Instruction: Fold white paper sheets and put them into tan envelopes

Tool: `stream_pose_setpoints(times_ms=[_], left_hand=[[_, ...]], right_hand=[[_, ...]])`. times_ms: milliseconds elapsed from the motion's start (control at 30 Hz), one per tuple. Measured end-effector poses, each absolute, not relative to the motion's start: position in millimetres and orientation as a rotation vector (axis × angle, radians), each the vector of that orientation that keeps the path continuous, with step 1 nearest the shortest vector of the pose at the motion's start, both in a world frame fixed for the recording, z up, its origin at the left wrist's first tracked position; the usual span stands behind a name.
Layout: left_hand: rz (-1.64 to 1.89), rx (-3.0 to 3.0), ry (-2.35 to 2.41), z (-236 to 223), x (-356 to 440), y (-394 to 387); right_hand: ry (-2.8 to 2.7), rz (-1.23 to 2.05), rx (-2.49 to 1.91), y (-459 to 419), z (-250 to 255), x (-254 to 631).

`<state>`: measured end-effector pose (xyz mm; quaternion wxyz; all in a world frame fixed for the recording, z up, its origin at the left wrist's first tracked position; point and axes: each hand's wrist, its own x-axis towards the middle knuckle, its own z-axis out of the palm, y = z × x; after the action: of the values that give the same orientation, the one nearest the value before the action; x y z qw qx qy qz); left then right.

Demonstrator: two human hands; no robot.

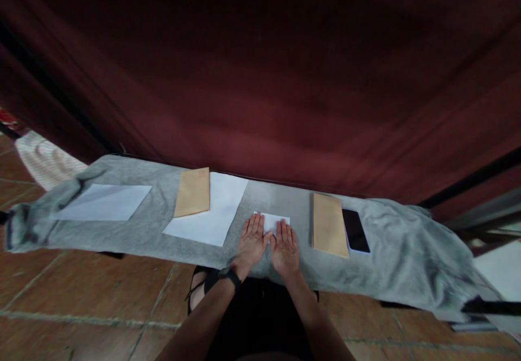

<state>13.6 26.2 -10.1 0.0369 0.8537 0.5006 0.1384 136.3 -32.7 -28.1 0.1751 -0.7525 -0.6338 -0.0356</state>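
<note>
A small white piece of paper (270,222), apparently folded, lies on the grey cloth in front of me. My left hand (252,240) rests flat over its left part, fingers stretched out. Over the right part lies my right hand (284,248), also flat, its thumb close to the left thumb. Both palms hide the lower portion of the paper. To the left, a brown envelope (192,192) sits on top of a larger white sheet (220,209). Brown envelopes (330,225), seemingly stacked, lie to the right of my hands.
A smartphone (355,230) lies beside the right-hand envelopes. Another white sheet (105,202) is at the far left. Grey cloth (411,247) covers the long narrow surface. A dark red fabric wall (260,106) rises directly behind it. Tiled floor (97,296) shows below.
</note>
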Motion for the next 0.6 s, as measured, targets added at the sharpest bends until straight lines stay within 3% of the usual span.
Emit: stream_pose_setpoints(times_ms=[433,600], left_hand=[[0.413,2.607,1.662,-14,5,29],[0.329,2.65,1.636,-11,3,29]], right_hand=[[-1.645,-0.035,-2.268,-38,-17,154],[-1.805,0.127,-2.082,-19,-2,129]])
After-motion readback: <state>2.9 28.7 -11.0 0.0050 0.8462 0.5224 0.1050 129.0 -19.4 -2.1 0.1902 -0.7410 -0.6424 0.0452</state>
